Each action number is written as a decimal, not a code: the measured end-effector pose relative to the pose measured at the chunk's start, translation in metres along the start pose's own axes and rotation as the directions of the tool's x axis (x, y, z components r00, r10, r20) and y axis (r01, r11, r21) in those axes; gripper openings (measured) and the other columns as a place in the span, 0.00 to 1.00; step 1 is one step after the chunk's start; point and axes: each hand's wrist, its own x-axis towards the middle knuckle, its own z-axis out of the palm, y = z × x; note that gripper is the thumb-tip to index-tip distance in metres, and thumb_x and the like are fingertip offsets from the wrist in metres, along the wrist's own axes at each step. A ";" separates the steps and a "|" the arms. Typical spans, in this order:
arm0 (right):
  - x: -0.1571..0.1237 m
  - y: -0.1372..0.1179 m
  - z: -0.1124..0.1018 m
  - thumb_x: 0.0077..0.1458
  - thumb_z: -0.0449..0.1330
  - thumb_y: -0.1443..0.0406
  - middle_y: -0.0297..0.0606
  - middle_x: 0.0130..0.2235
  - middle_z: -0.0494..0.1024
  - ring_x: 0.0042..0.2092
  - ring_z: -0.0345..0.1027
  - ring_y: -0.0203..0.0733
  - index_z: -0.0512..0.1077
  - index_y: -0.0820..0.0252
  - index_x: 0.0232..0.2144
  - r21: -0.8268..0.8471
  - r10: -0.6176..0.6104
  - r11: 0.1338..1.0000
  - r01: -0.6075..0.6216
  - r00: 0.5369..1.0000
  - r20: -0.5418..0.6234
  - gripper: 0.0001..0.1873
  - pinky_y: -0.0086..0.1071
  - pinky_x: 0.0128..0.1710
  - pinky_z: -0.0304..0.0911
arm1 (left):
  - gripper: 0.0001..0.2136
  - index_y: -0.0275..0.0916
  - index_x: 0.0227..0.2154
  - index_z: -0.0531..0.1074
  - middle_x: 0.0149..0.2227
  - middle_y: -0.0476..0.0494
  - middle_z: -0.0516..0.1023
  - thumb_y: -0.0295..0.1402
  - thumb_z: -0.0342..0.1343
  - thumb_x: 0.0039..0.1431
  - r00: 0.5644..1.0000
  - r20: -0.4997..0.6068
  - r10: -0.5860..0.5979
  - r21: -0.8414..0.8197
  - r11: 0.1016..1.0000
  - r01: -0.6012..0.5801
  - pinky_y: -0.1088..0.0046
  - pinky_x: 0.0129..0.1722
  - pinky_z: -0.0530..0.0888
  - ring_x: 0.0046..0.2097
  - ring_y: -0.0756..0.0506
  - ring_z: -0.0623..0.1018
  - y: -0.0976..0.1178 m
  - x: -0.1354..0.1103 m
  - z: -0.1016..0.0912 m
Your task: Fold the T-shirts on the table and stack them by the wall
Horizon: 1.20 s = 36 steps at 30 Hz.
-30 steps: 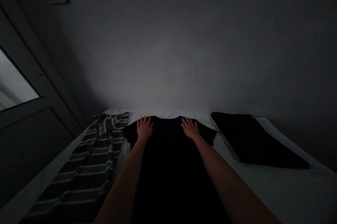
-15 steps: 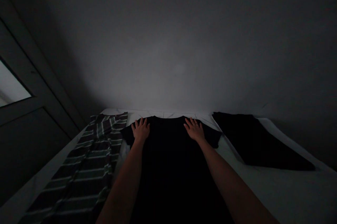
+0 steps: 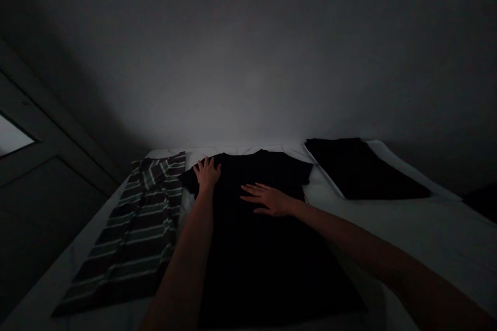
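A black T-shirt point(image 3: 256, 248) lies flat on a white bed sheet point(image 3: 407, 232), its collar toward the wall. My left hand point(image 3: 207, 173) rests open on the shirt's left shoulder near the sleeve, fingers spread. My right hand point(image 3: 267, 199) lies open across the chest of the shirt, fingers pointing left, holding nothing. A striped grey and dark shirt point(image 3: 140, 222) lies flat beside the black T-shirt on the left. A folded black garment point(image 3: 361, 170) lies at the far right.
A dim grey wall point(image 3: 248, 61) rises behind the bed. On the left stands a door frame with a bright glass pane point(image 3: 11, 137). A dark object point(image 3: 481, 201) sits at the right edge of the picture.
My right hand has moved from the right shoulder inward to the chest of the shirt. The view has tilted and shifted, so the bed sits higher in the picture.
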 end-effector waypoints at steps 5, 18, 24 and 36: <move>-0.053 -0.050 0.014 0.63 0.58 0.57 0.43 0.72 0.47 0.72 0.40 0.53 0.53 0.49 0.69 0.073 -0.102 0.993 0.096 0.992 0.078 0.35 0.57 0.68 0.38 | 0.22 0.37 0.59 0.70 0.64 0.35 0.67 0.39 0.46 0.67 0.983 -0.072 0.169 0.055 0.985 -0.166 0.42 0.66 0.52 0.64 0.31 0.64 0.003 -0.001 -0.007; -0.180 -0.147 -0.021 0.62 0.59 0.58 0.40 0.70 0.53 0.71 0.40 0.53 0.54 0.42 0.68 0.420 -0.113 0.906 0.052 0.986 0.122 0.35 0.62 0.67 0.36 | 0.25 0.51 0.69 0.52 0.72 0.45 0.49 0.45 0.41 0.71 0.522 0.288 0.803 -0.163 0.578 -0.799 0.45 0.68 0.51 0.72 0.36 0.51 0.022 -0.105 -0.032; -0.207 -0.148 -0.015 0.64 0.57 0.63 0.38 0.64 0.68 0.68 0.52 0.46 0.61 0.43 0.65 0.456 -0.022 0.890 0.003 0.999 0.035 0.28 0.54 0.68 0.47 | 0.29 0.49 0.71 0.45 0.72 0.42 0.48 0.46 0.43 0.70 0.500 0.277 0.821 -0.246 0.563 -0.789 0.45 0.68 0.52 0.72 0.37 0.48 -0.012 -0.221 -0.069; -0.242 -0.155 0.020 0.60 0.52 0.70 0.43 0.43 0.81 0.43 0.76 0.44 0.76 0.53 0.48 0.079 0.309 0.948 -0.308 0.839 -0.448 0.19 0.38 0.40 0.75 | 0.18 0.43 0.51 0.73 0.50 0.40 0.77 0.23 0.47 0.62 0.827 0.014 0.562 -0.035 0.827 -0.562 0.60 0.51 0.76 0.52 0.41 0.75 -0.105 -0.314 -0.104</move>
